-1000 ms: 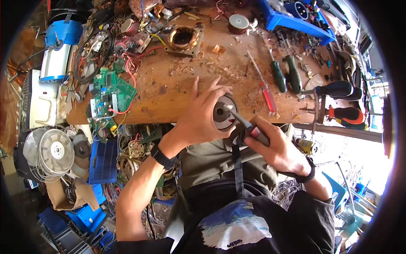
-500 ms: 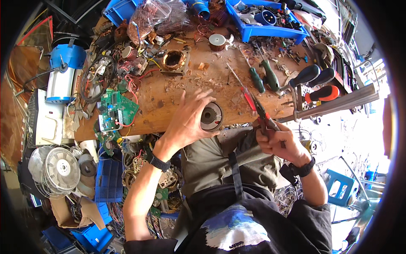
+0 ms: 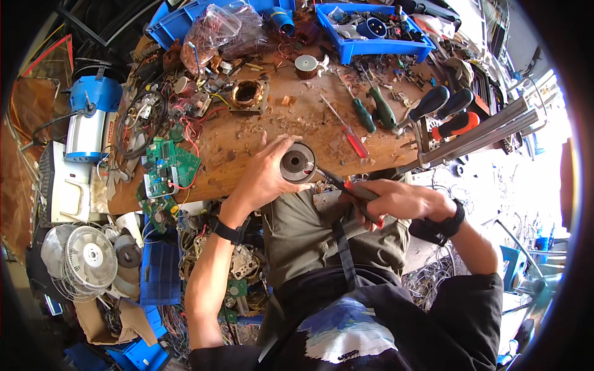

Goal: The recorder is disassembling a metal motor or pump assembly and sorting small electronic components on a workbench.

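Observation:
My left hand [image 3: 258,173] is wrapped around the side of a round grey metal part [image 3: 297,164] with a hole in its middle, held up at the bench's front edge. In my right hand [image 3: 399,199] is a pair of long-nosed pliers [image 3: 337,180] with red and dark handles. Their tip touches or nearly touches the right rim of the round part, beside a small gap; I cannot tell whether the jaws grip anything. Past my hands, a red-handled screwdriver [image 3: 356,144] lies on the wooden bench [image 3: 216,164].
Green-handled screwdrivers [image 3: 364,117] lie farther back. A metal frame [image 3: 473,139] at the right holds dark and orange-handled tools. Toward the left are a square copper-wound stator [image 3: 247,94] and a green circuit board [image 3: 170,164]. A blue tray [image 3: 377,48] of parts stands at the back.
My right hand has turned and brought the pliers left to the round part's rim. My left hand has shifted the round part slightly left and up. The red screwdriver now shows fully.

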Motion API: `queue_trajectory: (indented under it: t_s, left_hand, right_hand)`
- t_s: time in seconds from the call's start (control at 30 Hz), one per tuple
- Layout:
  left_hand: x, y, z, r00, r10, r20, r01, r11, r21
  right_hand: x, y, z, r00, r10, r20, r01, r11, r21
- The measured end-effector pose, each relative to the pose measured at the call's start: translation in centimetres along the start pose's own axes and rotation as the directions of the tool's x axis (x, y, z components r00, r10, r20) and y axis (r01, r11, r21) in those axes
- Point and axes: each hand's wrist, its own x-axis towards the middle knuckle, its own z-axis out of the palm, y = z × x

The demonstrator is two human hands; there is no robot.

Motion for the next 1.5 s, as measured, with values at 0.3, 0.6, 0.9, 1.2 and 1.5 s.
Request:
queue_trajectory:
  t_s: [0.3,0.6,0.9,1.2,1.5]
  left_hand:
    - [-0.1,0.3,-1.5,0.996,-0.049,0.072,0.043,0.996,0.074]
    - [-3.0,0.0,1.5,0.962,-0.022,-0.272,-0.005,0.995,-0.1]
    - [-3.6,-1.4,1.7,0.955,-0.124,-0.271,0.042,0.956,-0.29]
    - [-3.7,-2.1,2.2,0.961,-0.182,-0.208,0.057,0.868,-0.494]
    - [-3.6,-1.6,1.8,0.96,-0.212,-0.182,0.096,0.862,-0.498]
  right_hand:
    - [1.4,-5.0,-1.8,0.975,0.149,-0.162,-0.217,0.779,-0.588]
    - [1.6,-5.6,-0.8,0.826,-0.544,-0.146,-0.133,0.064,-0.989]
    - [4.3,-9.8,-1.7,0.94,0.229,-0.255,-0.323,0.35,-0.879]
    - [6.5,-12.6,-1.9,0.9,0.388,-0.197,-0.375,0.464,-0.803]
    - [6.7,-11.1,-3.3,0.924,0.348,-0.16,-0.314,0.449,-0.837]
